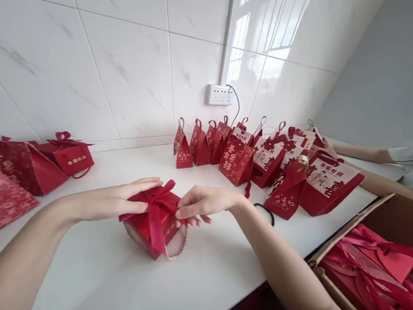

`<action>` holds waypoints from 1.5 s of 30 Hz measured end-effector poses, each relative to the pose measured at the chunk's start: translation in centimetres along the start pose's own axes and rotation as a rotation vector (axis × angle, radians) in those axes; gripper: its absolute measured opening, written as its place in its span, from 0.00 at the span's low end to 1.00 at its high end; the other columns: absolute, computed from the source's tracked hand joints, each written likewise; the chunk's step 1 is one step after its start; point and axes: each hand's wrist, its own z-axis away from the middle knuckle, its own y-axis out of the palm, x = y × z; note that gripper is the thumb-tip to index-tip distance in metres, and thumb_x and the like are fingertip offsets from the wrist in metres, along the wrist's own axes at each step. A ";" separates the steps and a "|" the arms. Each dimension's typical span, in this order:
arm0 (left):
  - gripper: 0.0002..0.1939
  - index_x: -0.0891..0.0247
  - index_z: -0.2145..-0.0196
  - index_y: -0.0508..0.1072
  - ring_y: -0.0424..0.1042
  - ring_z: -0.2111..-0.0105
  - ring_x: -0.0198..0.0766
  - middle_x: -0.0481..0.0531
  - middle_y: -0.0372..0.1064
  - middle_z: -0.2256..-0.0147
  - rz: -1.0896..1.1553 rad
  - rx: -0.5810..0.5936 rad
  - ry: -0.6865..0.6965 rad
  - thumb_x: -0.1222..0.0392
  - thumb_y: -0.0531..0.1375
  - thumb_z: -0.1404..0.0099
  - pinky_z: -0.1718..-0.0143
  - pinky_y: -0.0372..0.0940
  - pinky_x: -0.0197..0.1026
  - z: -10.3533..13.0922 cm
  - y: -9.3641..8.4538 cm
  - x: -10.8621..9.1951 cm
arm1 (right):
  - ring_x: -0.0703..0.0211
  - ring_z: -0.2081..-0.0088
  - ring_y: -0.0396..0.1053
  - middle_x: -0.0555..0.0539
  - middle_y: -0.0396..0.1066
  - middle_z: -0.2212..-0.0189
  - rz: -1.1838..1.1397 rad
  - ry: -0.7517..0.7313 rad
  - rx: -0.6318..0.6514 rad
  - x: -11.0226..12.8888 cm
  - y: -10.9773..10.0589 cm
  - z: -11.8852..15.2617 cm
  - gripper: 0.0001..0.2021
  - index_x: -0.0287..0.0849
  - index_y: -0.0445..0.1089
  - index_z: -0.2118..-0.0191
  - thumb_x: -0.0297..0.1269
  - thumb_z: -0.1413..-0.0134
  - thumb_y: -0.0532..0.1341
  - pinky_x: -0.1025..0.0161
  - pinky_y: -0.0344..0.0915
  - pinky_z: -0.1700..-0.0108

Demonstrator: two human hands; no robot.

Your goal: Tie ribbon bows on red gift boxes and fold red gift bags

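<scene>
A red gift box [141, 237] with a ribbon bow on its lid and a twisted cord handle stands on the white table [112, 281]. My left hand [123, 199] lies on the left part of the lid, fingers stretched out. At the box's right side, my right hand [200, 205] pinches a tail of the red ribbon [157, 228] between thumb and fingers. The cord handle [179, 252] hangs in a loop below my right hand.
Several red gift boxes [236, 162] stand along the back right. More red boxes [71, 158] are at the left. A cardboard carton [361, 213] holds ribboned red boxes at lower right. Another person's arms [363, 152] reach in from the right. A black loop [266, 210] lies on the table.
</scene>
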 end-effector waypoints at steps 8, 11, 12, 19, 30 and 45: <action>0.40 0.55 0.34 0.45 0.39 0.33 0.45 0.45 0.32 0.32 -0.049 0.140 0.029 0.52 0.55 0.42 0.38 0.51 0.42 0.9 -0.3 -1.9 | 0.71 0.81 0.62 0.51 0.67 0.80 -0.074 -0.003 0.020 -1.0 0.0 0.0 0.15 0.36 0.68 0.75 0.39 0.41 0.55 0.74 0.59 0.84; 0.39 0.58 0.34 0.46 0.43 0.34 0.45 0.48 0.35 0.32 -0.057 0.129 0.058 0.54 0.55 0.41 0.39 0.53 0.41 1.0 -0.2 -1.9 | 0.70 0.80 0.62 0.50 0.67 0.79 -0.055 0.005 0.029 -0.9 0.0 -0.1 0.15 0.36 0.68 0.75 0.39 0.41 0.55 0.74 0.60 0.83; 0.38 0.58 0.35 0.48 0.45 0.35 0.46 0.49 0.37 0.32 -0.053 0.124 0.072 0.55 0.55 0.40 0.40 0.54 0.41 1.0 -0.3 -1.9 | 0.70 0.80 0.62 0.50 0.67 0.79 -0.053 0.006 0.036 -0.9 0.0 -0.1 0.15 0.36 0.69 0.74 0.39 0.41 0.55 0.74 0.60 0.83; 0.24 0.54 0.44 0.62 0.62 0.44 0.44 0.51 0.58 0.40 0.048 0.101 0.196 0.50 0.55 0.37 0.51 0.61 0.37 0.7 -0.1 -1.9 | 0.68 0.76 0.64 0.49 0.65 0.77 -0.046 -0.007 0.060 -1.0 0.0 -0.1 0.14 0.37 0.69 0.72 0.39 0.41 0.54 0.74 0.60 0.82; 0.24 0.56 0.53 0.66 0.68 0.56 0.41 0.50 0.67 0.51 0.012 0.023 0.125 0.39 0.58 0.41 0.62 0.60 0.37 0.2 0.4 -1.8 | 0.68 0.76 0.62 0.50 0.64 0.77 -0.026 -0.003 0.040 -0.8 0.0 0.1 0.14 0.37 0.68 0.73 0.40 0.42 0.54 0.73 0.60 0.82; 0.23 0.56 0.61 0.62 0.67 0.59 0.41 0.49 0.57 0.45 -0.055 -0.010 0.063 0.37 0.58 0.44 0.66 0.61 0.39 -0.3 1.2 -2.1 | 0.70 0.80 0.62 0.51 0.66 0.80 -0.248 -0.079 0.052 -1.3 -0.1 0.1 0.15 0.36 0.68 0.77 0.39 0.43 0.58 0.72 0.60 0.84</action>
